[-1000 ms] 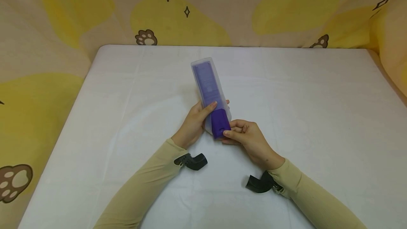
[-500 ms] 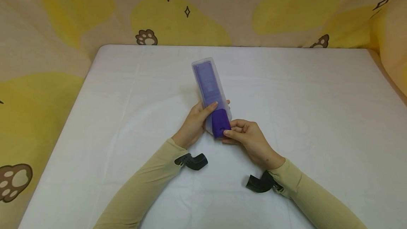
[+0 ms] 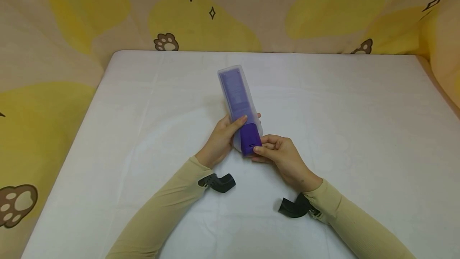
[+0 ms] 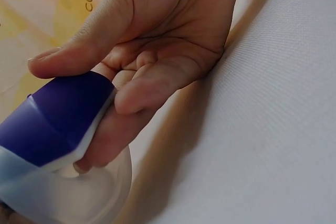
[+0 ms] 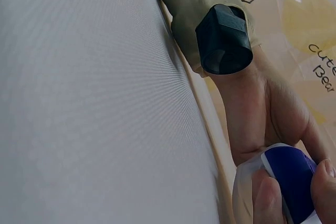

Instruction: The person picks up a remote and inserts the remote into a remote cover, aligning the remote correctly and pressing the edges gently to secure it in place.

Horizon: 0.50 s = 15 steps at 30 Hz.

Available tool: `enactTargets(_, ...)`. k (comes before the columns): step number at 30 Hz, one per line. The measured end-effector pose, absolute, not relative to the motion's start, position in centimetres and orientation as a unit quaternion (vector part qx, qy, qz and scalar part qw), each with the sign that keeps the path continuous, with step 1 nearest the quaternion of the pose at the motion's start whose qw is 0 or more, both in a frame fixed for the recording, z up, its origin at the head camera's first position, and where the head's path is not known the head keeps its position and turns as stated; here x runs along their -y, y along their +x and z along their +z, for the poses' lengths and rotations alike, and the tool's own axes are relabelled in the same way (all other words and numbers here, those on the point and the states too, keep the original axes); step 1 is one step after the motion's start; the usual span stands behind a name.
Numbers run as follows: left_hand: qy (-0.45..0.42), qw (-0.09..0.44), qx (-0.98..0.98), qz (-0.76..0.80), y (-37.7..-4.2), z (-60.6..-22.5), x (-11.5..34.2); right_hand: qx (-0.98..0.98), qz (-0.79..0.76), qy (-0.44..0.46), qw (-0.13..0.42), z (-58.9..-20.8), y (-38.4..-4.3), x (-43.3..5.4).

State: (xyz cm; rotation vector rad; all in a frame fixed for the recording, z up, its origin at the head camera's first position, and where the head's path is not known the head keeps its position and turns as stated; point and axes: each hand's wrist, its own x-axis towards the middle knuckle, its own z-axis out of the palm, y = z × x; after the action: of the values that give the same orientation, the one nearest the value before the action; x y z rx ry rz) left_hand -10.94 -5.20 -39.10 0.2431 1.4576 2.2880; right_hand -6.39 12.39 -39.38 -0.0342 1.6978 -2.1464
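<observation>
A long, slim, remote-shaped device lies mostly inside a translucent sleeve (image 3: 235, 87); its bare purple end (image 3: 249, 137) sticks out toward the person. My left hand (image 3: 221, 137) grips the sleeved part from the left, thumb laid on top and fingertips showing past the far side. At the near end, my right hand (image 3: 284, 157) pinches the purple corner between thumb and fingers. In the left wrist view the right hand (image 4: 157, 45) has its thumb on the purple back and a finger against the white underside. The right wrist view shows the left hand (image 5: 262, 114) behind the device.
A white cloth-covered table (image 3: 341, 131) spreads under the hands. Behind and to the left hangs a yellow and beige patterned cloth (image 3: 223, 15). Black camera mounts sit at the left wrist (image 3: 219, 183) and right wrist (image 3: 294, 207).
Very little differs. Both hands keep their grips, and the purple end sits very slightly farther up toward the sleeve's far end.
</observation>
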Motion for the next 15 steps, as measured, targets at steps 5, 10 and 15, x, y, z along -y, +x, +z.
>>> enactTargets(5,0.091,0.211,-0.522,0.821,-10.92,-39.08,5.18,-0.607,-0.769,-0.007,0.200,-39.36,-6.41,-12.33)
enactTargets(10,0.100,0.215,-0.519,0.821,-10.90,-39.09,5.15,-0.609,-0.768,-0.009,0.198,-39.51,-6.45,-12.37)
enactTargets(15,0.087,0.224,-0.508,0.827,-10.78,-38.99,5.11,-0.606,-0.771,-0.005,0.196,-39.55,-6.44,-12.37)
